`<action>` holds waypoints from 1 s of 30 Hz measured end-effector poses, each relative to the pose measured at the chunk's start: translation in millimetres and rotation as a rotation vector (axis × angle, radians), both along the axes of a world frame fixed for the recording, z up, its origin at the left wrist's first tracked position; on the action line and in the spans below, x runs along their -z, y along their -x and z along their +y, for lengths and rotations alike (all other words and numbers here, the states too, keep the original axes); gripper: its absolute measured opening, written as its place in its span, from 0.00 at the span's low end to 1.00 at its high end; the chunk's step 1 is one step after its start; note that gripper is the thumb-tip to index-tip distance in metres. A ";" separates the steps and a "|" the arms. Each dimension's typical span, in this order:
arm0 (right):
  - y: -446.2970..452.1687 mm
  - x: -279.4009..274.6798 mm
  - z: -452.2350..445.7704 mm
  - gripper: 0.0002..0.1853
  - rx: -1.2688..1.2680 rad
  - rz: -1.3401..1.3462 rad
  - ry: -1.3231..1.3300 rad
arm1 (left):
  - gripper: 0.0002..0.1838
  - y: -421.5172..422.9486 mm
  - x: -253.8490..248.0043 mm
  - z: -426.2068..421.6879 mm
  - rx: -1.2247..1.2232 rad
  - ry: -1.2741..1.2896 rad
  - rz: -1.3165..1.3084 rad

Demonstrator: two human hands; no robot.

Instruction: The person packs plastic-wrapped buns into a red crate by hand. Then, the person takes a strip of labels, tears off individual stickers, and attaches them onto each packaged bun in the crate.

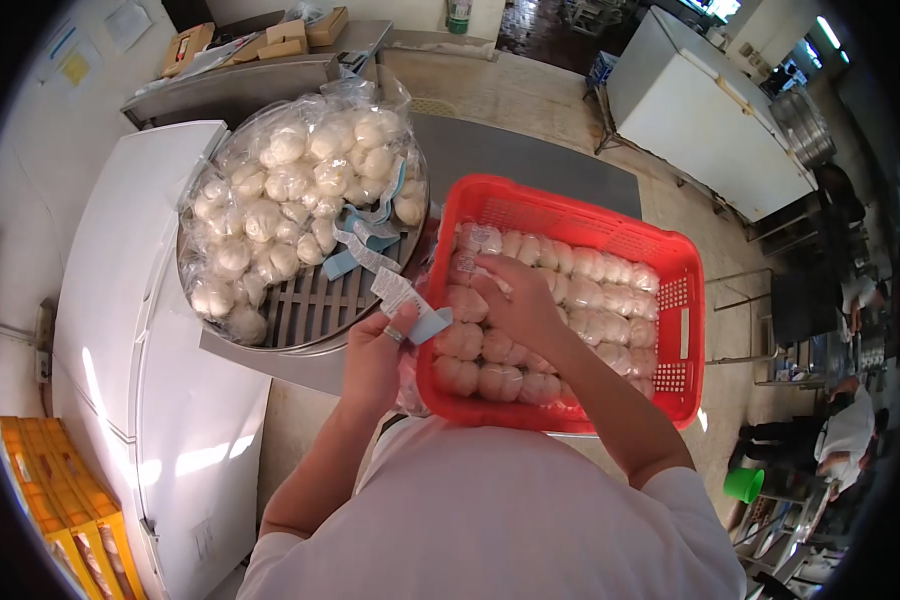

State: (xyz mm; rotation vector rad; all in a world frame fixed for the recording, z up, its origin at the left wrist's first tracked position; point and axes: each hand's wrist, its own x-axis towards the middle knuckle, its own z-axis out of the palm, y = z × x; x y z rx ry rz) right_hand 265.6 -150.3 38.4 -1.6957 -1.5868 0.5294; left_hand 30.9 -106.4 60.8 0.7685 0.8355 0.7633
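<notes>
My left hand [378, 345] is closed on a strip of labels [398, 292], printed white on pale blue backing. The strip trails up and left over the round slatted tray [315, 305]. My right hand [518, 300] reaches into the red plastic crate [570, 205], its fingers apart and resting on a bag of buns at the crate's left side. Rows of pale round buns [500, 380] in clear bags fill the crate. Near my right fingers, a printed label [485, 238] sits on one bag. What lies under my right palm is partly hidden.
More bagged white buns [285, 185] are heaped on the round tray, left of the crate. Both stand on a grey metal table [530, 155]. A white freezer [150, 300] is at left, with yellow crates [65, 480] below. Another person [845, 440] stands far right by a green bucket [743, 485].
</notes>
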 end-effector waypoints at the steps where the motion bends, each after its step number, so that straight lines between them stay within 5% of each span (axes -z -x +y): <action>1: 8.7 -17.2 -4.5 0.21 -0.017 0.203 -0.006 | 0.12 0.3 4.8 -1.0 0.032 -0.042 0.040; 3: 32.7 -49.1 -15.4 0.19 -0.045 0.607 -0.021 | 0.13 -0.6 5.3 -3.8 0.104 -0.091 0.110; 11: 52.5 -72.4 -30.5 0.16 -0.130 0.374 -0.042 | 0.13 -11.9 -12.2 -11.9 0.042 0.134 -0.178; 24: 72.4 -65.8 -47.2 0.10 -0.053 0.132 -0.168 | 0.09 0.2 -9.6 -19.0 0.121 0.023 0.055; 30: 79.5 -79.7 -64.2 0.08 -0.229 -0.134 -0.535 | 0.09 -1.9 0.1 -15.0 -0.055 0.086 -0.003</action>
